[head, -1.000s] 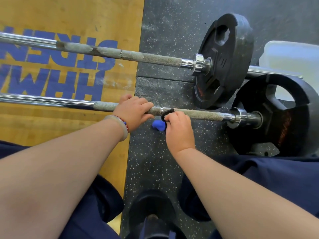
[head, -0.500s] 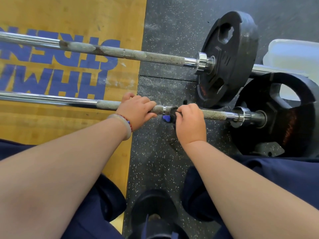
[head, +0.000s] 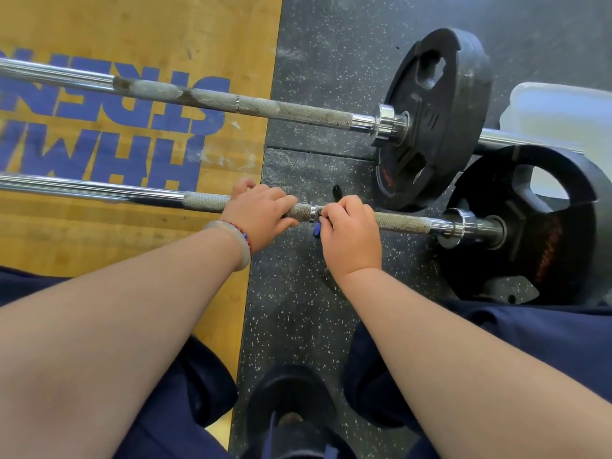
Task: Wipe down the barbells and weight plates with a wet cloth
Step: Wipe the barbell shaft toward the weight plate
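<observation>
Right hand (head: 351, 233) pinching blue-black item (head: 317, 229) on near bar (head: 397, 223), left hand (head: 261, 210) gripping it; far bar (head: 281, 111), plates (head: 440, 104) apparently pending

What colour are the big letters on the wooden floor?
The letters are blue, clearest in the head view.

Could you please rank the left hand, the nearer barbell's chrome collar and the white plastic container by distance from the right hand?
1. Left hand, just to its left.
2. Chrome collar, further to its right.
3. White plastic container, far right, upper corner.
</observation>
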Tool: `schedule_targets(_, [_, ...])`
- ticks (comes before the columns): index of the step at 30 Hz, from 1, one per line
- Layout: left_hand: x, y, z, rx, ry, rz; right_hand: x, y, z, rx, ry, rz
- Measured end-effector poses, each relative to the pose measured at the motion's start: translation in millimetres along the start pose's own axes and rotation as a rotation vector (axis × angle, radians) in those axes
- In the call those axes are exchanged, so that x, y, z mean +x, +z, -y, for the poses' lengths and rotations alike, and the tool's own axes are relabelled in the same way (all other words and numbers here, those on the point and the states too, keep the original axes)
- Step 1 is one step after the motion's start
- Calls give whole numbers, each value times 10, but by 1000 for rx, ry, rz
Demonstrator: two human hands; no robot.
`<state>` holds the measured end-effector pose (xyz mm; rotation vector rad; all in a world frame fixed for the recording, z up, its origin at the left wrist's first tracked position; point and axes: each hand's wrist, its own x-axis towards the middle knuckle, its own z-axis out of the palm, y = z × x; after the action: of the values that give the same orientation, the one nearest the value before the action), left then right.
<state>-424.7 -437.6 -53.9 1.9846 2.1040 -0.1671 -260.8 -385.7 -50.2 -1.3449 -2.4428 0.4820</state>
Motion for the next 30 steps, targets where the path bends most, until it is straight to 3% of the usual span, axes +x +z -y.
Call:
schedule_targets(7, [-9, -16, -2, -2, 2, -6, -79, -24, -65, -75, 96, 82])
schedule_targets(15, [-5, 1, -10, -7, 3, -29, -14, 37, -70, -76, -102, 35])
schedule_targets(23, [-2, -2, -13, 4, -14, -6, 14, 69, -48, 10, -124, -8])
schedule_targets(27, [-4, -15, -22, -4, -15, -8, 18, 40, -24, 29, 25, 12])
schedule_targets(30, [-2, -10, -17, 1, -17, -1, 23, 49, 14, 22, -17, 40])
